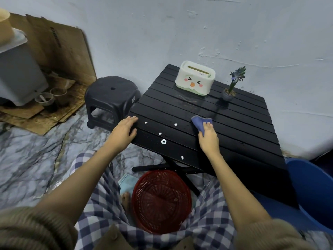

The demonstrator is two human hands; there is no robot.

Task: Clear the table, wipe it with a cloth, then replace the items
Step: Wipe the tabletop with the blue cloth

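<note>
The blue cloth point(201, 123) is pressed flat under the right hand point(209, 138) mid-table point(252, 127) while the left hand point(124, 129), fingers together, steadies the corner, and the tissue box point(195, 78) and potted plant point(229, 91) risk being knocked if a stroke is carried far.

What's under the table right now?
Under the table: its crossed black legs and a red basket on the floor, part of it beyond the near edge. A light blue item lies beside the basket. The tabletop covers whatever lies farther back.
</note>
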